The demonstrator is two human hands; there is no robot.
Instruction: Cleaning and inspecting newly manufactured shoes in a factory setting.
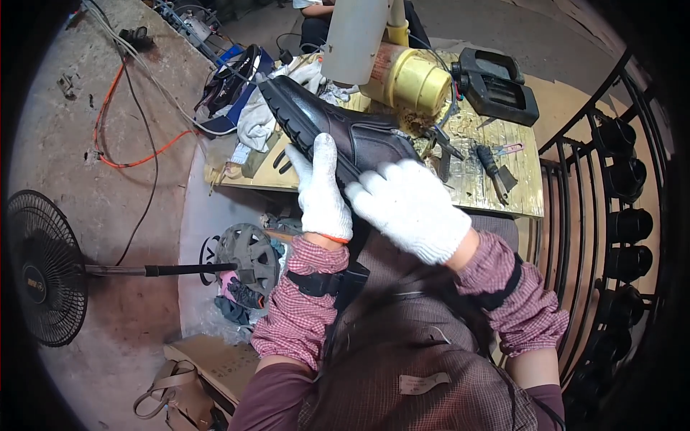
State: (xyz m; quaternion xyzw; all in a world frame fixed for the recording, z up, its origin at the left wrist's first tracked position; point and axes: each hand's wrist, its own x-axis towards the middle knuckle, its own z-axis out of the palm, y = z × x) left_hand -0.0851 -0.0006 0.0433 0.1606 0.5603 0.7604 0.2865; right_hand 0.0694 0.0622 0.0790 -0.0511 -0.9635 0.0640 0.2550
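I hold a black leather shoe point(338, 126) with a thick ridged sole, tilted so the toe points up and to the left. My left hand point(321, 190), in a white knit glove, grips the sole edge from below. My right hand point(410, 205), also gloved in white, is closed over the heel end of the shoe. Both forearms wear red checked sleeves with black straps at the wrists. The shoe hangs above the front edge of a worn yellow workbench point(496, 194).
On the bench lie a yellow machine drum point(410, 79), a black plastic case point(499, 86), pliers and a screwdriver point(489, 161), and rags point(259, 118). A black floor fan point(43, 269) stands at left. A metal rack with dark shoes point(625, 179) curves along the right.
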